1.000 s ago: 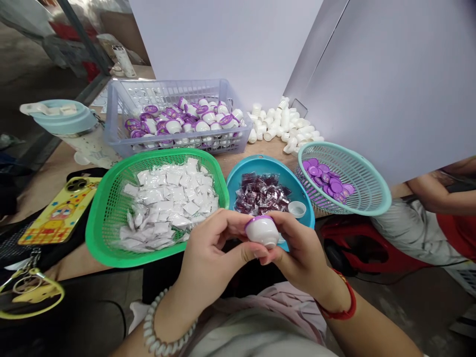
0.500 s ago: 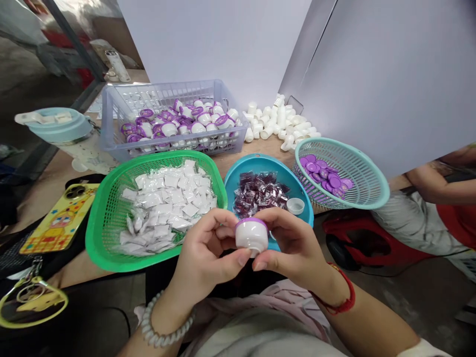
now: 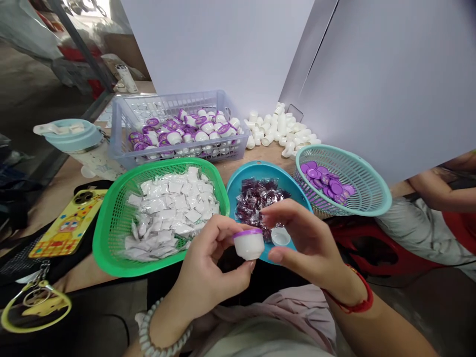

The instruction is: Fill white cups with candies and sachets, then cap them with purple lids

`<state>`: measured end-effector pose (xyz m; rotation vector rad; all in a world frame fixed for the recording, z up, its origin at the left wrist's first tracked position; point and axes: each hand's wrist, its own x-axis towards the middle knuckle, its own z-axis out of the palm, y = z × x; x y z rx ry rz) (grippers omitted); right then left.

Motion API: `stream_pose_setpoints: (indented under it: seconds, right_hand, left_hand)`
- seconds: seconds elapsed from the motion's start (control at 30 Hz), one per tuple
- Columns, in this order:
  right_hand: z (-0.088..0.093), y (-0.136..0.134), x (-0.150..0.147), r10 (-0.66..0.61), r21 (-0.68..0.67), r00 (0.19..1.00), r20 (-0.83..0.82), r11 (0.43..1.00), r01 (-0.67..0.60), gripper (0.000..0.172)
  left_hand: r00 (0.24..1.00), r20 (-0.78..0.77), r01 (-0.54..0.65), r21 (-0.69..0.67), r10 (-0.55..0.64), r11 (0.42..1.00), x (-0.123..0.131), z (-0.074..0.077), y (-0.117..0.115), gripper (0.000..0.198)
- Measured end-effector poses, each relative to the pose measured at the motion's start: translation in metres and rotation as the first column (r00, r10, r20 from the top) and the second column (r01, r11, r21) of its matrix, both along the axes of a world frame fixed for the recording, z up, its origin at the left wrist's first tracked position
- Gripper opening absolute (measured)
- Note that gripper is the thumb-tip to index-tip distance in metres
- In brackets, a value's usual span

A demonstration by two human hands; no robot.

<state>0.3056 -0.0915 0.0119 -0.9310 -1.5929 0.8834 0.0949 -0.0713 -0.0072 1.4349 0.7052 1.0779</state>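
Note:
Between the thumb and fingers of my left hand (image 3: pixel 208 267) is a small white cup with a purple lid (image 3: pixel 249 244), held roughly upright. My right hand (image 3: pixel 310 248) is apart from it on the right, thumb and fingers spread with nothing between them. Just beyond the hands lies a blue basin (image 3: pixel 233 184) of dark red clear-wrapped packets (image 3: pixel 256 196). A small translucent cup (image 3: pixel 280 237) sits in its near right part. On the left a green basket (image 3: pixel 106 238) holds white wrapped packets (image 3: pixel 167 213).
Behind, a clear crate (image 3: pixel 178 157) holds many purple-lidded cups. White cups (image 3: pixel 277 126) lie piled beside it. A pale teal basket (image 3: pixel 372 188) holds purple lids (image 3: pixel 327 181). At left are a phone (image 3: pixel 69 223) and a tumbler (image 3: pixel 91 153). Another person's arm (image 3: pixel 442 191) shows at right.
My right hand has let go of the lidded cup and opened, moving off to the right. My left hand keeps hold of it. The view has shifted slightly.

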Motion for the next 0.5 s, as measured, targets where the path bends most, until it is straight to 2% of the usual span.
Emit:
stream_pose_setpoints:
  seconds: [0.07,0.2,0.27,0.37,0.5]
  right_hand:
    - [-0.002,0.000,-0.002,0.055,0.004,0.996,0.070,0.998,-0.056,0.042]
    - [-0.005,-0.007,-0.013,0.035,-0.011,0.999,-0.014,0.999,-0.035,0.029]
    - [-0.006,-0.011,-0.018,0.028,-0.031,0.998,-0.065,0.999,-0.030,0.027]
    - [-0.008,-0.012,-0.024,0.048,-0.059,0.993,-0.106,0.997,-0.055,0.025]
    - [-0.004,-0.001,-0.025,0.083,0.004,0.996,0.022,0.997,-0.083,0.025]
  left_hand:
    - [1.000,-0.011,0.006,0.037,-0.006,0.999,-0.001,-0.002,0.000,0.042]
    - [0.994,-0.105,-0.008,0.186,0.028,0.982,-0.009,-0.008,-0.004,0.041]
    - [0.988,-0.136,-0.030,0.321,0.078,0.946,-0.014,-0.010,-0.007,0.043]
    - [0.973,-0.161,-0.063,0.505,0.166,0.861,-0.020,-0.012,-0.010,0.043]
    - [0.929,-0.261,-0.053,0.607,0.261,0.793,-0.027,-0.009,-0.002,0.038]
